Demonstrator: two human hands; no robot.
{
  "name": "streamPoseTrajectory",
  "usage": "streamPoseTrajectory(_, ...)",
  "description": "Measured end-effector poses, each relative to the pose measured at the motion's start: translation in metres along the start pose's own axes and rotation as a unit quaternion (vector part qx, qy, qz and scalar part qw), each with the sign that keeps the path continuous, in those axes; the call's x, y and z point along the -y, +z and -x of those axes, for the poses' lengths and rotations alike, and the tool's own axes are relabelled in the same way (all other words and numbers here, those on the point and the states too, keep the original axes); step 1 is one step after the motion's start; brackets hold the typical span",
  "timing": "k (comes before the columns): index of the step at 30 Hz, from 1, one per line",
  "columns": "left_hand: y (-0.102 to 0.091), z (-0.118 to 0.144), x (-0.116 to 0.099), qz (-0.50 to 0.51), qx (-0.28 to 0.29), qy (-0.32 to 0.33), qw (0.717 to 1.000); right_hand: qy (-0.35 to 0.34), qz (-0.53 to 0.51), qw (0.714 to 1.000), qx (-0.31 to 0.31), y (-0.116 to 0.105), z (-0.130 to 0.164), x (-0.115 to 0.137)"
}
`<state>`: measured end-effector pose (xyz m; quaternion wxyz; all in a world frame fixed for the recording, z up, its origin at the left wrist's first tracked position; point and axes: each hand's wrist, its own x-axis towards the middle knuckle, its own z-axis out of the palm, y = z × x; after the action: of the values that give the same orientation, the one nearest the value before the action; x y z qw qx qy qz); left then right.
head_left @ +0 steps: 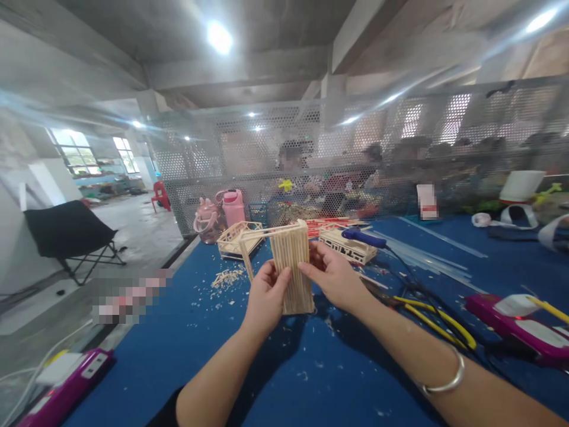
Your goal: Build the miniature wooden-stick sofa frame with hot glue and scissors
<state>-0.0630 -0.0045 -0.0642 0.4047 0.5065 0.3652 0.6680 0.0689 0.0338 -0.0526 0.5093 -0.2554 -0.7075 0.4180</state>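
Observation:
A wooden stick model, built from thin sticks laid side by side into a panel, stands upright in front of me over the blue table. Longer sticks reach out leftward from its top, with a leg-like strip hanging at their end. My left hand grips the panel's left edge, thumb on the near face. My right hand holds the right edge, its thumb on the face and fingers behind. Behind my right hand lies a blue glue gun, resting by a slatted stick frame.
Another stick frame and loose stick pieces are at left. Clear plastic strips, yellow-handled pliers and a purple power strip lie right. Pink bottles stand before a perforated metal screen; people sit beyond it.

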Motion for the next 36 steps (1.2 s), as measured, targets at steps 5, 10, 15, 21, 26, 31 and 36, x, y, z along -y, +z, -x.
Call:
streamPoseTrajectory(5, 0.000, 0.001, -0.011, -0.018, -0.053, 0.036, 0.998, 0.014, -0.040, 0.998, -0.035, 0.003, 0.006, -0.010)
streamPoseTrajectory(10, -0.002, -0.003, -0.016, -0.020, -0.062, 0.029, 0.997, 0.004, -0.031, 0.999, -0.030, 0.001, 0.013, -0.007)
streamPoseTrajectory(15, -0.002, -0.005, -0.015, -0.033, -0.065, 0.029, 0.997, -0.010, -0.009, 0.999, -0.034, 0.002, 0.017, -0.005)
streamPoseTrajectory(21, 0.000, -0.003, -0.017, -0.056, -0.071, 0.039, 0.995, -0.017, 0.006, 0.999, -0.030, 0.000, 0.019, -0.004)
streamPoseTrajectory(26, -0.002, -0.005, -0.018, -0.063, -0.075, 0.044, 0.994, -0.013, 0.002, 0.999, -0.038, 0.002, 0.019, -0.003)
streamPoseTrajectory(31, -0.003, -0.008, -0.022, -0.005, -0.053, -0.055, 0.997, 0.032, -0.056, 0.994, -0.086, -0.010, 0.012, -0.006)
streamPoseTrajectory(36, -0.003, -0.006, -0.026, -0.047, -0.005, -0.188, 0.981, 0.151, -0.115, 0.976, -0.106, -0.030, 0.005, -0.014)
